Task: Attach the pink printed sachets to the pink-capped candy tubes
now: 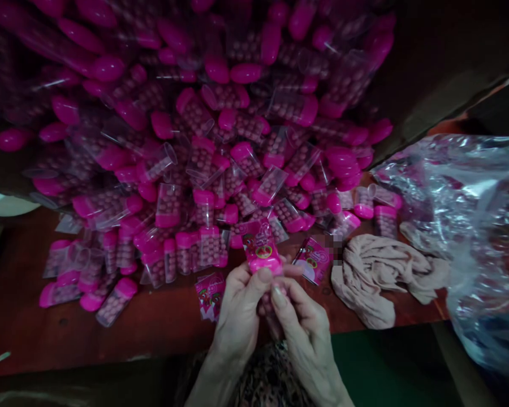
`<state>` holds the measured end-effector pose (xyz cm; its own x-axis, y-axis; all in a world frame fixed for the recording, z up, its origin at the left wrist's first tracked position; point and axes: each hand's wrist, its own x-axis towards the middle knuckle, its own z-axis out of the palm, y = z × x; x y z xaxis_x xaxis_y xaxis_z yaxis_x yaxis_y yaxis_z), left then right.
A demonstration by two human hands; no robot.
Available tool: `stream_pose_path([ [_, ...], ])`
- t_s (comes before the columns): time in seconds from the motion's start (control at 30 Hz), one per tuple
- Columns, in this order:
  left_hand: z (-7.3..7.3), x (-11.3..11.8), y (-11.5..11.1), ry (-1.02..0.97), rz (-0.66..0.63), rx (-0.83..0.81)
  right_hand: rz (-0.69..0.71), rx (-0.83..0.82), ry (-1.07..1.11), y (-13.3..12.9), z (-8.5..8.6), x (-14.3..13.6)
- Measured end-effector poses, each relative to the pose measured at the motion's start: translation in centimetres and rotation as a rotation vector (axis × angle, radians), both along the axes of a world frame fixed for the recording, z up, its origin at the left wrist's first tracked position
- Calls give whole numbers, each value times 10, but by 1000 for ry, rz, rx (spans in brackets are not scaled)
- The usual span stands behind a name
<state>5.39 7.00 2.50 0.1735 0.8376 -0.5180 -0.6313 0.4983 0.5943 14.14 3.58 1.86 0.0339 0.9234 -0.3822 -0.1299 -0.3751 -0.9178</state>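
Note:
Near the table's front edge, my left hand and my right hand meet around one small candy container with a bright pink cap. A printed pink label with a round emblem stands up at the cap's far side. My left thumb presses on the cap, and my right thumb and fingers close around the lower part, where pale pink balls show between the fingers. To the left of my hands lie a few printed labels. Another stack of labels lies just beyond my right fingers.
A large heap of clear containers with pink caps and candy balls spills from a dark box onto the reddish wooden table. On the right are a crumpled beige cloth and clear plastic film.

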Motion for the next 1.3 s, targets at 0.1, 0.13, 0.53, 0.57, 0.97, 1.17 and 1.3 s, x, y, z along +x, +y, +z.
stream_pose_path([
  [0.1, 3, -5, 0, 69, 31, 64, 7, -37, 134, 6, 4, 0],
  [0.13, 3, -5, 0, 101, 45, 72, 18, -31, 129, 8, 4, 0],
  [0.53, -2, -8, -5, 62, 48, 106, 28, 50, 31, 5, -2, 2],
  [0.57, -2, -10, -4, 69, 75, 108, 42, 3, 132, 7, -2, 2],
  [0.97, 2, -3, -4, 49, 186, 44, 76, 206, -256, 6, -4, 4],
  [1.17, 1, -3, -2, -80, 133, 9, 28, 196, -270, 4, -3, 3],
  [1.3, 1, 0, -5, -34, 197, -17, 14, 80, -38, 5, -2, -1],
])
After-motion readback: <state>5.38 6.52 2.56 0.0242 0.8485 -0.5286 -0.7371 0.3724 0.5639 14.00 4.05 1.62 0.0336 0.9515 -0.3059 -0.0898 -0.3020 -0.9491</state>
